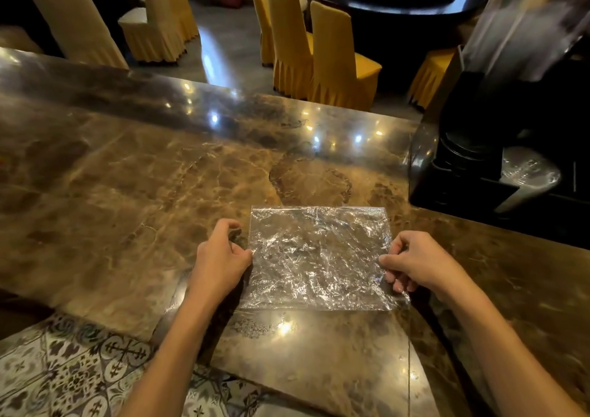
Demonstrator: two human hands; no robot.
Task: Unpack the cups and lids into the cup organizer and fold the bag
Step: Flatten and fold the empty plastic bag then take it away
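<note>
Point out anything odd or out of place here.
Nothing stands out. The clear bag lies flat and crinkled on the marble counter, left hand and right hand pinching its side edges.

Left hand (220, 258), right hand (415, 261) apparently pinching, forearms extended.

Crinkled glossy clear-plastic bag (319, 257), polished marble counter (127, 177)
</note>
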